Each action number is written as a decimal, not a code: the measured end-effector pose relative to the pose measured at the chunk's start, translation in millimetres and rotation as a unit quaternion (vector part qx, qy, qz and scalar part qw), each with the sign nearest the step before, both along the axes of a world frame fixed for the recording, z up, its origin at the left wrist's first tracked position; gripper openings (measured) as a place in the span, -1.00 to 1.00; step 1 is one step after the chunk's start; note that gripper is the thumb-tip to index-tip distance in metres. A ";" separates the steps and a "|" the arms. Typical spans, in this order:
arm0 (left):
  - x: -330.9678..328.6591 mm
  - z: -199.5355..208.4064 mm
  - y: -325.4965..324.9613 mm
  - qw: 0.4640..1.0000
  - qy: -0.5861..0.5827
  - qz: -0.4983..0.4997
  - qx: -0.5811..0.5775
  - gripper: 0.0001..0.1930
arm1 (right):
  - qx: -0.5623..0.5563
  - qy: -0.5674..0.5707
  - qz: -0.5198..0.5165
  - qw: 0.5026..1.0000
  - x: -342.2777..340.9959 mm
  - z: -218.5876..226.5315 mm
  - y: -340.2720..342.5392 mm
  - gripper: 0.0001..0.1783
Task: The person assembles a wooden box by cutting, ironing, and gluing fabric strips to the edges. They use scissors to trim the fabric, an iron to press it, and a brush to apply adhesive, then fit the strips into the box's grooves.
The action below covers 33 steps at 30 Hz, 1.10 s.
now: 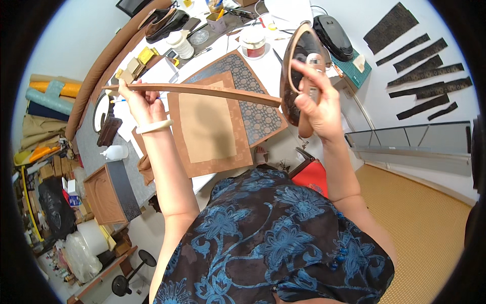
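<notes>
My left hand (142, 104), with a pale bangle at the wrist, grips the left end of a long brown leather-like panel (202, 90). The panel is seen almost edge-on, slightly bowed, and held above the table. My right hand (320, 99) is closed round a glossy dark-brown shoe (290, 104) with a tan rim and a pale label inside. Its thumb and forefinger show in front of the shoe; the other fingers are partly hidden. The panel's right end comes close to the shoe. Below lies a brown patterned sheet (243, 152) with a beige centre piece (197, 137).
A dark patterned panel (255, 96) lies under the brown sheet. Farther back are a white tub (253, 40), a thread spool (180, 44) and dark shoes (169, 25). A brown tray (104, 197) stands left. Dark strips (425, 71) hang on the right wall.
</notes>
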<state>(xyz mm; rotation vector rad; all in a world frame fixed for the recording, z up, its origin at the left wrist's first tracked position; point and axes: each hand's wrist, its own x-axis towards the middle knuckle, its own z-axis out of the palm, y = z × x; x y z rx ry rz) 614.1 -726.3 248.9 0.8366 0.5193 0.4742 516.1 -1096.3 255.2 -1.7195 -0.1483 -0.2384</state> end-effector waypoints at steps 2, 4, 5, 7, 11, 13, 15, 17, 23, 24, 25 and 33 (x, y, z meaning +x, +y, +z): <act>-1.5 -3.0 -4.4 0.999 -0.029 -0.023 0.004 -0.52 | 0.000 -0.004 0.026 1.000 -5.3 0.3 5.9 -0.32; -5.1 -1.4 -14.8 0.999 -0.031 -0.027 0.012 -0.51 | 0.020 0.035 0.006 0.999 -9.5 -4.1 22.3 -0.54; -8.7 -1.0 -18.3 0.999 -0.031 -0.028 0.018 -0.51 | 0.134 0.038 0.031 0.990 -11.5 2.5 32.5 -0.78; -20.4 4.8 -22.3 0.994 -0.098 -0.052 0.016 -0.50 | 0.147 0.029 0.029 0.988 -7.6 1.8 42.7 -0.85; -62.4 26.2 -94.5 0.984 -0.160 -0.042 0.066 -0.54 | 0.107 0.055 0.037 0.992 -7.5 6.8 66.2 -0.68; -83.5 21.2 -117.6 0.976 -0.175 -0.085 0.094 -0.56 | 0.121 0.026 0.049 0.991 -4.5 2.9 75.8 -0.70; -94.6 24.8 -131.1 0.980 -0.159 -0.085 0.084 -0.61 | 0.192 0.001 0.075 0.979 -2.8 8.9 87.0 -0.64; -97.9 31.6 -116.1 0.979 -0.169 -0.098 0.061 -0.62 | 0.143 -0.036 0.065 0.987 -0.4 6.3 78.0 -0.23; -94.3 43.7 -72.4 0.978 -0.194 -0.071 0.017 -0.70 | 0.144 -0.058 -0.004 0.988 -22.3 8.5 13.2 -0.25; -95.7 40.8 -65.0 0.971 -0.213 -0.103 0.023 -0.71 | 0.189 -0.119 0.009 0.975 -24.3 8.3 0.3 -0.35; -96.8 39.4 -62.8 0.963 -0.231 -0.136 0.027 -0.72 | 0.244 -0.166 0.023 0.955 -26.2 11.7 -3.6 -0.41; -97.8 45.3 -83.5 0.939 -0.257 -0.222 0.045 -0.74 | 0.441 -0.024 0.106 0.891 -19.8 10.5 -7.8 -0.22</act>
